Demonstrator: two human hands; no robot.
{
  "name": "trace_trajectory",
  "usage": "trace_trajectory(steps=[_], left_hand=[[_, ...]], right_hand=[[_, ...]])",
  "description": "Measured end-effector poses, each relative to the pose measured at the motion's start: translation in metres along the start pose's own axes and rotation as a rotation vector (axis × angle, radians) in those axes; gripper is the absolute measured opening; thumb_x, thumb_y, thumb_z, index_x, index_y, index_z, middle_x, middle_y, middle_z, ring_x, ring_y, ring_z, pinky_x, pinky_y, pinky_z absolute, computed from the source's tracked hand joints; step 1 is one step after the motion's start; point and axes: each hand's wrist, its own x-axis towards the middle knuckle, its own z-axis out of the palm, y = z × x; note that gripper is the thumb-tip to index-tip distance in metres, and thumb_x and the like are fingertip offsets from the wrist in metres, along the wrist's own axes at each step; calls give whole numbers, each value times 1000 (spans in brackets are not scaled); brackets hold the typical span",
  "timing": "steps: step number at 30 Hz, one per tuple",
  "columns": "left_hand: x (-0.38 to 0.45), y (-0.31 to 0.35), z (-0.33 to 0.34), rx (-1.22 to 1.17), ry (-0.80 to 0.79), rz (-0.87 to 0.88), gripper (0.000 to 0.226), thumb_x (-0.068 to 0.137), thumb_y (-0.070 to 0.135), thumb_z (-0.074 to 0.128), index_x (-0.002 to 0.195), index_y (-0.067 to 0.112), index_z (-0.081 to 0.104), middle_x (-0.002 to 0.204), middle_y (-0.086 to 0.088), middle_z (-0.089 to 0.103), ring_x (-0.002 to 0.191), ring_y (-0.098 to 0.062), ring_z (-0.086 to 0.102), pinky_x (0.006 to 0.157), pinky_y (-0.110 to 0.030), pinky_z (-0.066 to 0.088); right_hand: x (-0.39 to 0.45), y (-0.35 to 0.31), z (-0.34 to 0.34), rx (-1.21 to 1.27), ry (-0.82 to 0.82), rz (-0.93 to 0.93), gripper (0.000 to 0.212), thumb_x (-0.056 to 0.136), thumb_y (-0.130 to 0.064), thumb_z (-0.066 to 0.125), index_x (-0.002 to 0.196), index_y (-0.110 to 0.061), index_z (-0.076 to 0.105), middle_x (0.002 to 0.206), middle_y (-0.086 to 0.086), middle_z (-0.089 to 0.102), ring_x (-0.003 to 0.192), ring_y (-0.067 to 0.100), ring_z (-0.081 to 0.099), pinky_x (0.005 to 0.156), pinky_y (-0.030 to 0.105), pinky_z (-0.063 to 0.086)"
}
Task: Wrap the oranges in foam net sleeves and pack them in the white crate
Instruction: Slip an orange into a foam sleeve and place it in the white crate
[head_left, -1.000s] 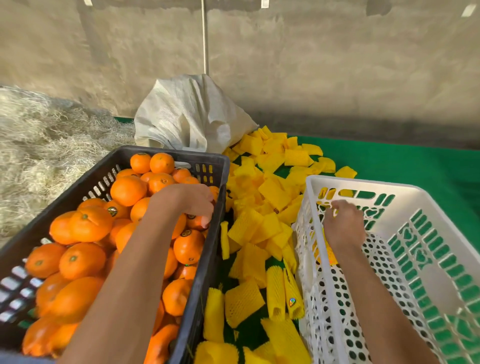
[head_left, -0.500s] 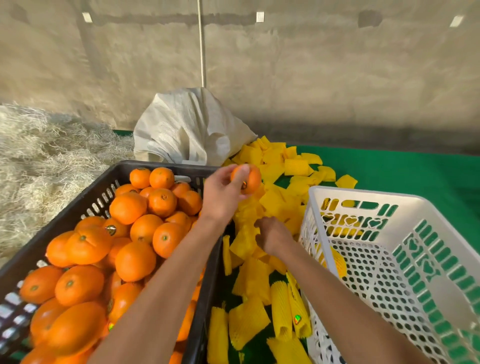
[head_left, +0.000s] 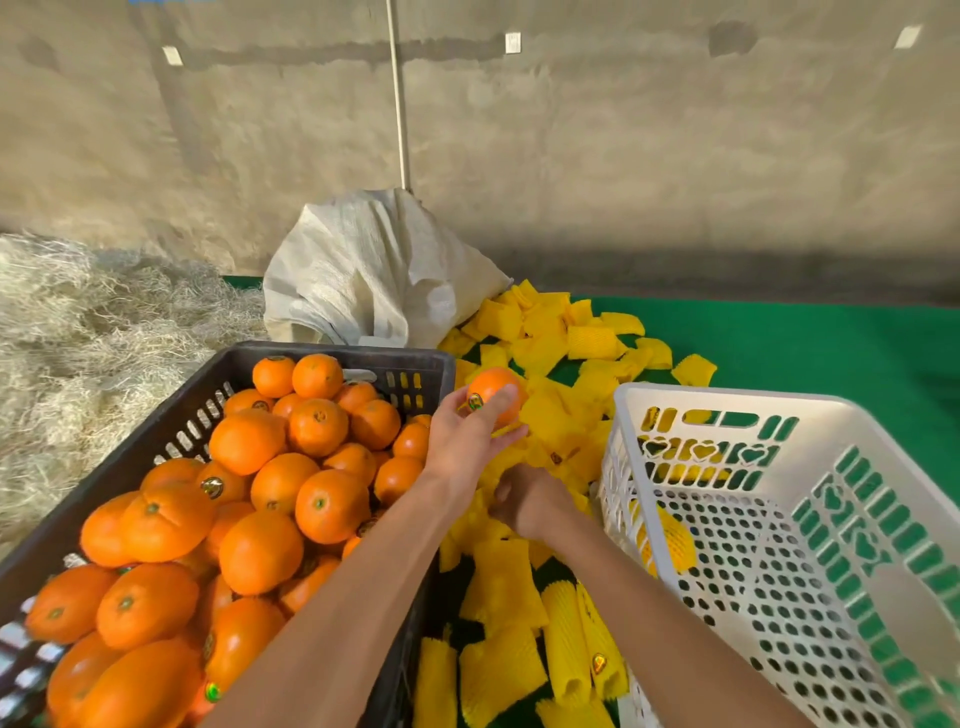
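Green mat (head_left: 810, 353) under a bare concrete wall, straw heap at the mat's far-left edge, white sack (head_left: 374, 280) at the back. Head view only: black crate (head_left: 332, 358) of loose oranges sits at the mat's left edge, white crate (head_left: 779, 415) at the right edge, pile of yellow foam net sleeves (head_left: 545, 415) between them. Change: a second ago the left hand (head_left: 462, 441) was down in the black crate and the right hand (head_left: 530, 501) inside the white crate; now the left hand has lifted one orange (head_left: 491, 392) out, fingers curled around it, holding it over the sleeve pile past the black crate's far-right corner. Right hand has left the white crate and is down on the sleeves, fingers bent in; whether it already pinches a sleeve, cannot tell. One wrapped orange (head_left: 667, 540) lies in the white crate near its left wall, likely just dropped there. Judgement: new cycle started, pick done, sleeve grab in hand, wrapping next; packing barely begun.
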Motion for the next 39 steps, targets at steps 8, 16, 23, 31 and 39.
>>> trace_trajectory(steps=[8, 16, 23, 31, 39], left_hand=[[0, -6, -2, 329, 90, 148, 89, 82, 79, 60, 150, 25, 45, 141, 4, 57, 127, -17, 57, 111, -48, 48], [1, -2, 2, 170, 42, 39, 58, 89, 64, 65, 131, 27, 48, 122, 9, 61, 111, -10, 61, 76, -34, 61], [-4, -2, 2, 313, 44, 176, 74, 83, 79, 60, 136, 27, 57, 128, 8, 66, 120, -13, 61, 105, -39, 50], [-13, -6, 6, 388, -278, 92, 80, 77, 73, 74, 119, 5, 69, 104, -8, 63, 94, -25, 51, 86, -40, 39], [-16, -2, 8, 384, -453, -125, 85, 55, 77, 84, 121, 25, 74, 125, 3, 73, 120, -16, 64, 104, -36, 44]], right_hand=[[-66, 28, -70, 814, 518, -34, 18, 98, -45, 60, 93, -29, 55, 81, -13, 62, 67, 2, 55, 61, 27, 39], [-82, 21, -63, 1349, 250, -89, 40, 111, -17, 40, 149, -26, 40, 101, 3, 78, 68, 36, 75, 59, 30, 59], [-75, 28, -54, 1029, 388, -32, 63, 99, -34, 67, 155, -20, 41, 102, -12, 76, 67, 17, 76, 66, 31, 62], [-65, 29, -48, 327, 458, -56, 94, 77, -71, 74, 153, -36, 32, 132, -2, 58, 114, 25, 62, 88, 43, 55], [-64, 38, -43, 266, 523, -205, 50, 92, -36, 74, 136, -16, 60, 132, 13, 52, 114, 35, 56, 93, 45, 52]])
